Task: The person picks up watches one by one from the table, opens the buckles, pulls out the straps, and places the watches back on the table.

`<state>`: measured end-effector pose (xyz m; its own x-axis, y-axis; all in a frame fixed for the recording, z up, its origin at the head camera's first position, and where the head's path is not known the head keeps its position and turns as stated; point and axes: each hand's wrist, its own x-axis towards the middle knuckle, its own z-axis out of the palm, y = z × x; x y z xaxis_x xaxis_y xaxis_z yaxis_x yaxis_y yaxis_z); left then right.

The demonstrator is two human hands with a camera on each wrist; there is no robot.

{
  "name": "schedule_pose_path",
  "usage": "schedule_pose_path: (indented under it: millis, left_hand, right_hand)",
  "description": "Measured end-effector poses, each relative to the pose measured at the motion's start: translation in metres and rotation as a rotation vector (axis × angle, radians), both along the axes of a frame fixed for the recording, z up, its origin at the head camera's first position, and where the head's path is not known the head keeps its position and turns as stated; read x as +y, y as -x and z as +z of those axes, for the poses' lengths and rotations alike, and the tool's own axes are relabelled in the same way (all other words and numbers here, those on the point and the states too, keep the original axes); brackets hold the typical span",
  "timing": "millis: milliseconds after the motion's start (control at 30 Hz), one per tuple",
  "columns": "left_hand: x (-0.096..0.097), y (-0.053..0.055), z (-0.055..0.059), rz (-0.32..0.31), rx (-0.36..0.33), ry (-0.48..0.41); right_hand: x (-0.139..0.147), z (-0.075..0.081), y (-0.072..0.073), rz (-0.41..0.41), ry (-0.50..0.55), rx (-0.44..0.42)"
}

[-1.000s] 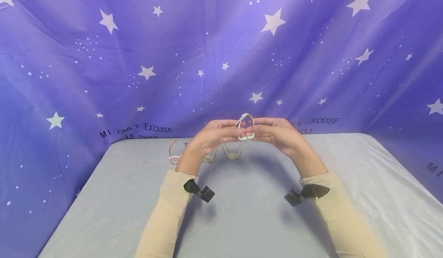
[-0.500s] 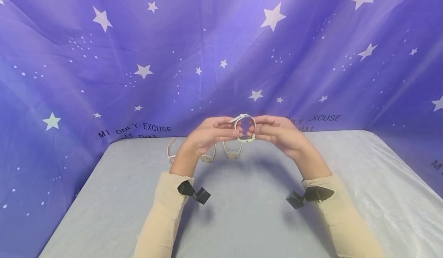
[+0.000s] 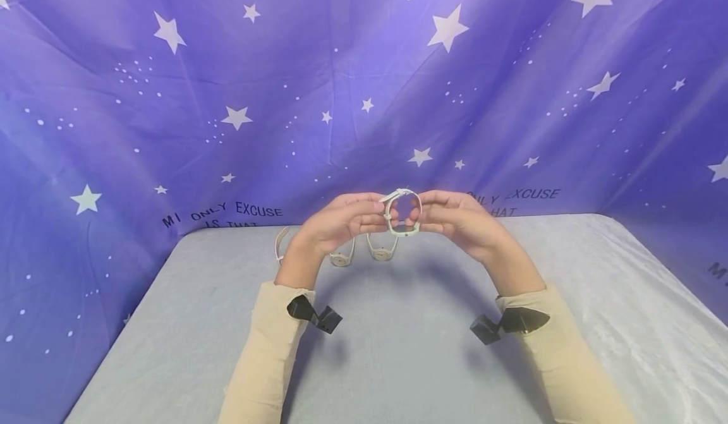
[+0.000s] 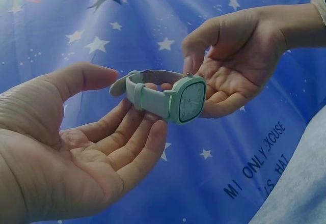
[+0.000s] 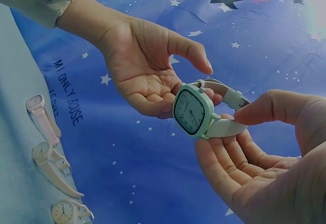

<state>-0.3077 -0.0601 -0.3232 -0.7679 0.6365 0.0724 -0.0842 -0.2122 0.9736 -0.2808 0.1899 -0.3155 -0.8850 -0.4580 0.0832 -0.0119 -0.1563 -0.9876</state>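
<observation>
A pale mint-green wristwatch (image 3: 406, 232) with a rounded-square case is up in the air between both hands, its strap closed into a loop. My left hand (image 3: 335, 225) has its thumb at the strap's loose end, near the buckle, and its fingers under and inside the strap. From the other side, my right hand (image 3: 463, 225) pinches the strap beside the case between thumb and fingers. In the right wrist view the watch dial (image 5: 192, 110) faces that camera. Inside the loop, some fingertips are partly hidden by the strap.
On the pale cloth-covered table (image 3: 392, 348), behind the left forearm, lie a pink watch (image 5: 36, 102) and two cream watches, one in the middle (image 5: 43, 152) and one nearer (image 5: 63, 211). A purple star-patterned curtain (image 3: 341, 83) hangs behind the table.
The watch has turned, so its loop shows rounder and its strap end points left. My left thumb has shifted up to that strap end, and my left forearm has moved slightly left.
</observation>
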Motion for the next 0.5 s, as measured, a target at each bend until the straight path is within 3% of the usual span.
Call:
schedule_pose_path:
  millis: [233,500]
  left_hand:
    - [0.0016,-0.0015,-0.0006,-0.006,0.002,0.015]
    - [0.0077,-0.0033,-0.0006,-0.006,-0.001,0.02]
  right_hand:
    - [-0.0004,0.0013,-0.0013,-0.001,-0.047,0.033]
    - [-0.0061,0.0016,-0.0023,-0.056,-0.106,0.04]
